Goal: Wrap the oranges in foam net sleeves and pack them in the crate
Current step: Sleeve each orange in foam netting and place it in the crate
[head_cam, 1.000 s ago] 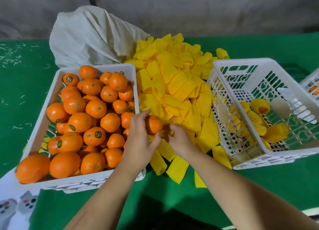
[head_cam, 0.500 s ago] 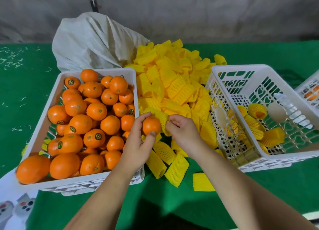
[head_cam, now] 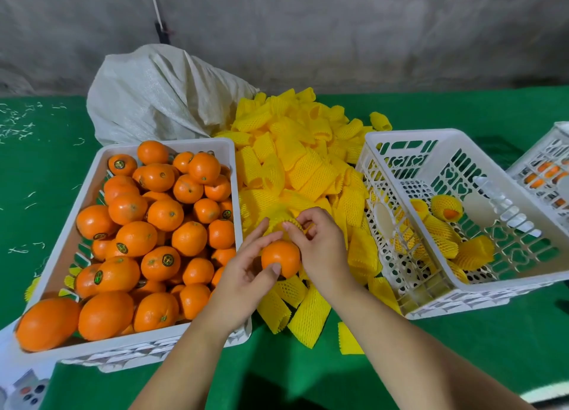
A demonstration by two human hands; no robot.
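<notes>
Green surface [head_cam: 462, 363]: left hand [head_cam: 243, 281] is gripping the orange [head_cam: 280, 257]; right hand [head_cam: 320, 246], having newly fetched a foam sleeve [head_cam: 284, 220], is pinching it open over the fruit, so wrapping is beginning.

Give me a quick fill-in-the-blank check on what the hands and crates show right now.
1. The left hand holds a bare ____.
2. The right hand pinches a yellow foam ____ at the fruit's top.
3. The wrapped oranges lie in the crate on the person's ____.
4. The table cover is ____.

Missing words: orange; sleeve; right; green
</notes>
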